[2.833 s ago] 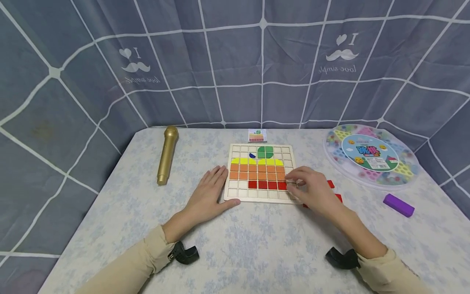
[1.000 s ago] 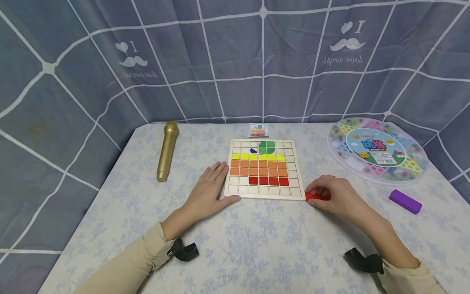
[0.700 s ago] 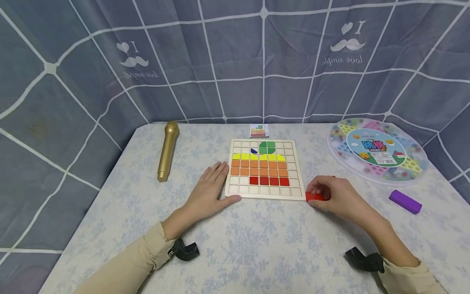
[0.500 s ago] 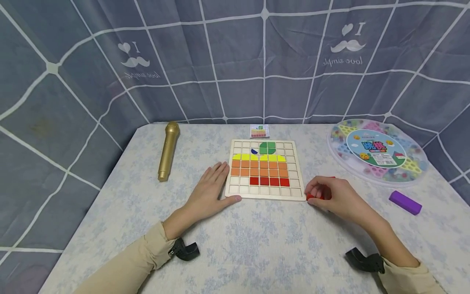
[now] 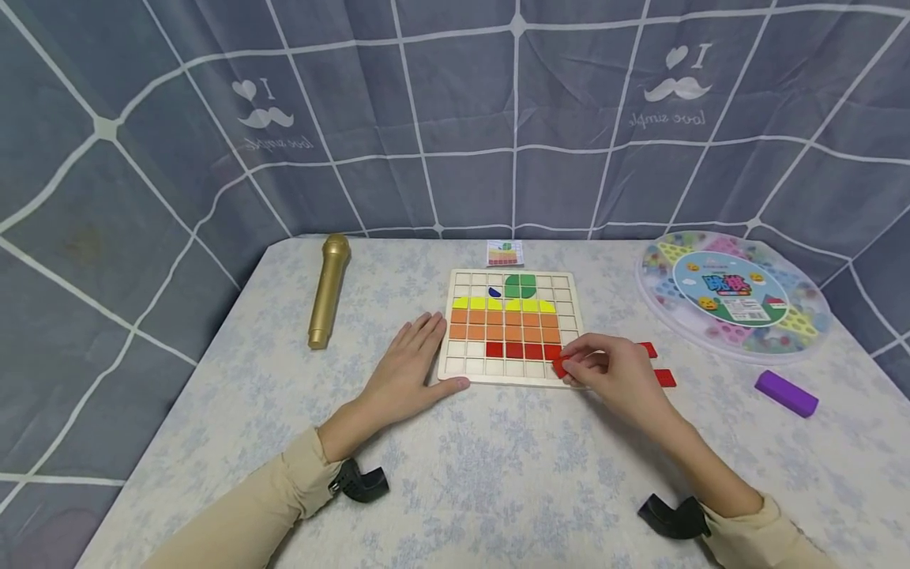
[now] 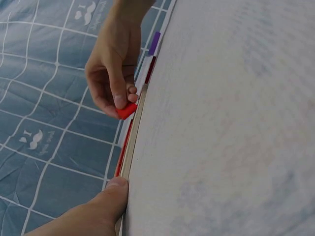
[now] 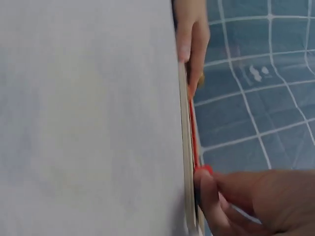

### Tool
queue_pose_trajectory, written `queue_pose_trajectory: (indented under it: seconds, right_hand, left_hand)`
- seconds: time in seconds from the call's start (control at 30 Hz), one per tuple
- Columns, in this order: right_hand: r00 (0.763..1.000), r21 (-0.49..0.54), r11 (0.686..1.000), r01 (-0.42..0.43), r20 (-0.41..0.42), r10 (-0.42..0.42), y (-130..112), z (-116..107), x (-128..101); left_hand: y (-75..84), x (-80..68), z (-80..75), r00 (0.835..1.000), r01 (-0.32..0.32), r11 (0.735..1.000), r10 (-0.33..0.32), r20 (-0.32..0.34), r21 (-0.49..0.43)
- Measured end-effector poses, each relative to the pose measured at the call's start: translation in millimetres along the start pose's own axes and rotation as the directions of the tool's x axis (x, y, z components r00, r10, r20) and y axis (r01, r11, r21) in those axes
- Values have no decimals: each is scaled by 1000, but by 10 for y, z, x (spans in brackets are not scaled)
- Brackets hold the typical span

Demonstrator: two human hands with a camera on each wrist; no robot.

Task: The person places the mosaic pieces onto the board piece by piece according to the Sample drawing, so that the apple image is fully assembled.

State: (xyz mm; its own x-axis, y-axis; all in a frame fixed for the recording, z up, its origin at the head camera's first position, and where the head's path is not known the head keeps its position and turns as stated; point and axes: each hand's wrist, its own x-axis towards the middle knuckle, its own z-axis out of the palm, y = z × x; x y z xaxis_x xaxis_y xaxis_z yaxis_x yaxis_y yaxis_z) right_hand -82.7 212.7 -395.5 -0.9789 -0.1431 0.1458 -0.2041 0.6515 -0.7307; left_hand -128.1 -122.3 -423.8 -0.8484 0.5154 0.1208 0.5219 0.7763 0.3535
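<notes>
Fingertips of the right hand (image 5: 614, 373) are pinching a small red tile (image 5: 560, 367) over the near right corner of the wooden grid board (image 5: 514, 378); light, stiff and smooth by the look, it is best being taken by its edges. The left hand (image 5: 404, 371) is lying flat, fingers extended, against the board's left edge.

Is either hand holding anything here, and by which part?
The right hand pinches a small red tile by its edge between thumb and fingers, over the puzzle board. The left hand holds nothing; it rests flat against the board's left edge.
</notes>
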Motion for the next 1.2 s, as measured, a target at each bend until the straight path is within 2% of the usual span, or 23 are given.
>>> queue_pose_trajectory:
  seconds: [0.3, 0.5, 0.67, 1.0, 1.2]
  right_hand:
    - [993, -21, 1000, 1, -120, -4, 42, 189, -20]
    - [976, -80, 993, 87, -193, -101, 48, 239, -24]
    - [969, -136, 978, 158, -171, -180, 59, 198, -40]
    - [960, -202, 954, 221, -125, -249, 84, 185, -81]
    - [928, -261, 912, 318, -111, -355, 115, 200, -65]
  left_hand:
    - [-28, -9, 17, 1000, 6, 1000, -6, 6, 11]
    - [-31, -3, -7, 1000, 11, 1000, -11, 4, 15]
    - [-20, 11, -4, 1000, 8, 1000, -8, 7, 17]
    - [15, 15, -5, 1000, -4, 1000, 4, -8, 10]
    - [8, 10, 4, 1000, -1, 1000, 1, -14, 4]
